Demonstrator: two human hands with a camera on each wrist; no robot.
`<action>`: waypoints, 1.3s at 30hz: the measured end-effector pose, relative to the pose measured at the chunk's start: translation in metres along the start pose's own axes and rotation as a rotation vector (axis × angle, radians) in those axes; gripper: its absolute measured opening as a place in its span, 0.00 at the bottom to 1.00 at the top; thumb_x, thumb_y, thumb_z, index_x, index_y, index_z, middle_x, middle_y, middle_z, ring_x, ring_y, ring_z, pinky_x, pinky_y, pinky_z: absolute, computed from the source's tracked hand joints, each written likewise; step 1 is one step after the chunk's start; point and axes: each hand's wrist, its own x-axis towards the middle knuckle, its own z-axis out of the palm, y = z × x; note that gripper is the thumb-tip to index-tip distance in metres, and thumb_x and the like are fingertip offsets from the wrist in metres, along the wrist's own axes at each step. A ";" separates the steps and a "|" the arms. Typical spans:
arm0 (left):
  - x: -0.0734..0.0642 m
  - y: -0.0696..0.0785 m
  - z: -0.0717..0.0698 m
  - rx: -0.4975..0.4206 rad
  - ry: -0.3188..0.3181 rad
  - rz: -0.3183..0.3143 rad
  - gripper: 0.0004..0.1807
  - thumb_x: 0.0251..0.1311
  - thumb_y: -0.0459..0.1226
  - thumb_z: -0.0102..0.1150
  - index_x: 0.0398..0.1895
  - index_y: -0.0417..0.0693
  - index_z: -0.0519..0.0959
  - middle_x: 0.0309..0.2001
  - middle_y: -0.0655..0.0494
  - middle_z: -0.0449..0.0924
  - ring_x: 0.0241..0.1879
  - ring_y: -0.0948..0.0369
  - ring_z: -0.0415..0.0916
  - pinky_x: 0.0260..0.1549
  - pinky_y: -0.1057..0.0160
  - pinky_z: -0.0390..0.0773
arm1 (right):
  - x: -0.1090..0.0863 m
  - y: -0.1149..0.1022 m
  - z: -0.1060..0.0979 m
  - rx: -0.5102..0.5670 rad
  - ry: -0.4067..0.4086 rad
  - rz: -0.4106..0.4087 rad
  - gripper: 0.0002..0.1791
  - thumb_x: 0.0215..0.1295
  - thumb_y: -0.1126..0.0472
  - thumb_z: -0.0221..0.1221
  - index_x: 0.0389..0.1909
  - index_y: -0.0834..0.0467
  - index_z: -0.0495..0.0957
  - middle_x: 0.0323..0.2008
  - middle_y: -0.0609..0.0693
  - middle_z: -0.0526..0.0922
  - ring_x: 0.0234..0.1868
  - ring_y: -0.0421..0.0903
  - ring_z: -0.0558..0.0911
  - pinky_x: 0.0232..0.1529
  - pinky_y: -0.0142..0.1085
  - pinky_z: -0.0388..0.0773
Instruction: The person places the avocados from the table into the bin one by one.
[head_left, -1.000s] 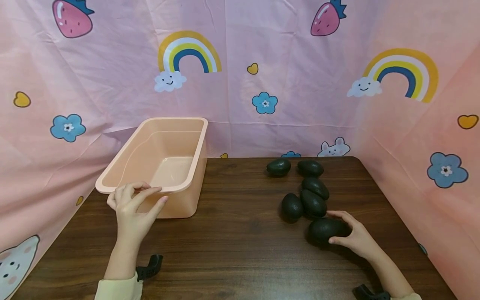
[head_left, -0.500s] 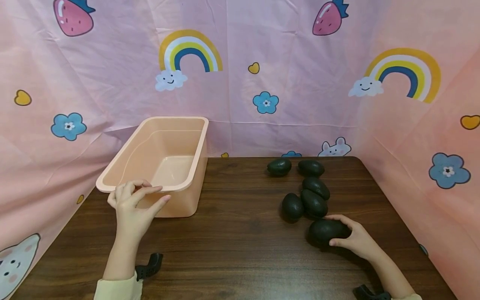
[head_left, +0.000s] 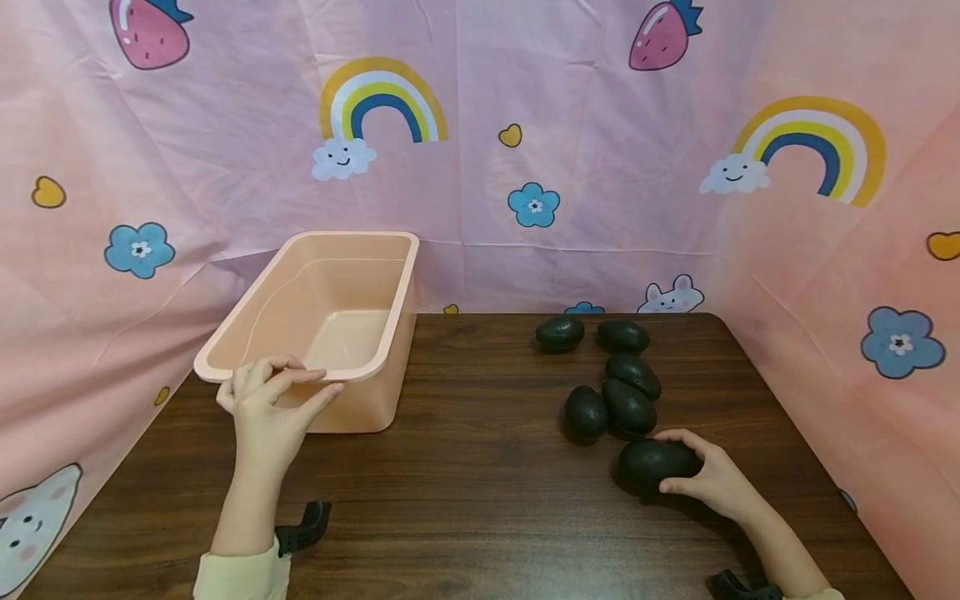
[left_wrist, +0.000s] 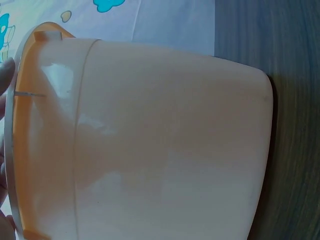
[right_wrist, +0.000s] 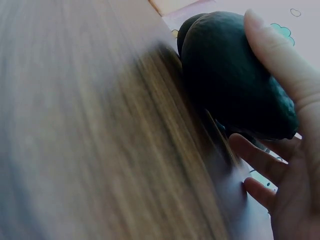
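Observation:
Several dark green avocados [head_left: 629, 407] lie at the right of the brown table. My right hand [head_left: 712, 479] grips the nearest avocado [head_left: 656, 465], thumb on its near side and fingers on its far side; it still sits at table level. In the right wrist view the thumb [right_wrist: 277, 52] presses against that avocado [right_wrist: 230, 75], while two fingers stand apart below it. My left hand [head_left: 266, 412] holds the near rim of a peach plastic bin [head_left: 397, 350], fingers bent over the edge. The left wrist view shows the bin's outer wall [left_wrist: 165, 135], with only parts of the fingers at the left edge.
The wooden table [head_left: 480, 508] stretches between bin and avocados. A patterned cloth [head_left: 480, 67] hangs behind the table and along both sides. No avocado shows on the visible part of the bin's floor [head_left: 348, 337]. Black straps [head_left: 303, 529] sit at the wrists.
The head view has shifted very slightly. Both hands keep their places, the left at the bin's rim and the right around the avocado.

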 end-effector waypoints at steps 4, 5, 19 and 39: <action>0.001 0.003 -0.002 0.026 -0.022 -0.021 0.16 0.24 0.29 0.82 0.24 0.45 0.87 0.33 0.49 0.77 0.45 0.62 0.62 0.55 0.53 0.40 | 0.000 -0.002 0.000 -0.003 0.000 0.015 0.31 0.51 0.71 0.69 0.57 0.64 0.70 0.52 0.56 0.76 0.45 0.43 0.80 0.41 0.36 0.78; 0.001 0.004 -0.003 0.030 -0.029 -0.024 0.16 0.24 0.29 0.82 0.24 0.44 0.87 0.33 0.48 0.77 0.45 0.63 0.61 0.55 0.53 0.40 | 0.001 -0.002 0.000 -0.009 0.002 0.016 0.31 0.51 0.71 0.69 0.57 0.64 0.70 0.52 0.56 0.76 0.45 0.43 0.80 0.41 0.36 0.77; 0.007 0.010 -0.006 0.063 -0.087 -0.111 0.14 0.28 0.28 0.81 0.24 0.42 0.86 0.35 0.48 0.76 0.44 0.58 0.62 0.52 0.53 0.40 | 0.003 -0.003 0.001 -0.030 0.008 0.012 0.31 0.50 0.71 0.70 0.56 0.64 0.71 0.50 0.55 0.77 0.43 0.42 0.80 0.40 0.36 0.78; 0.012 0.017 -0.010 0.077 -0.121 -0.179 0.13 0.29 0.31 0.82 0.23 0.44 0.87 0.34 0.50 0.77 0.43 0.54 0.64 0.51 0.50 0.40 | 0.000 -0.009 0.006 -0.191 0.063 -0.049 0.31 0.46 0.66 0.74 0.53 0.57 0.75 0.51 0.55 0.71 0.47 0.40 0.72 0.41 0.36 0.75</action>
